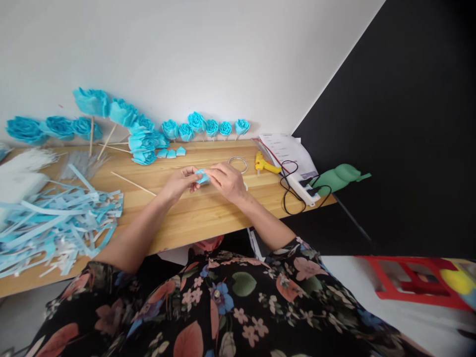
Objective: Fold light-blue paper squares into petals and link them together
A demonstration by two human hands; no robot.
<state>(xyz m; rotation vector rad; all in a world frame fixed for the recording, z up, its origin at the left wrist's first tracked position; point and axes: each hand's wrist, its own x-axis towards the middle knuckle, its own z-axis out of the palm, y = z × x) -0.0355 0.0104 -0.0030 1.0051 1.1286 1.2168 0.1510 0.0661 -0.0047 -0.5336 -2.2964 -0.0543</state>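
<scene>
My left hand (181,182) and my right hand (226,181) meet over the wooden table (193,218). Both pinch a small piece of blue paper (203,177) between their fingertips. Just beyond my right hand lies a thin wire ring (238,162). A bare wooden stick (133,184) lies to the left of my left hand.
Blue paper roses (208,126) on sticks lean against the wall, bigger ones (92,101) at the left. A heap of blue paper strips (55,218) covers the left of the table. A yellow glue gun (265,164), black cable (293,191), power strip, papers and a green object (340,177) lie right.
</scene>
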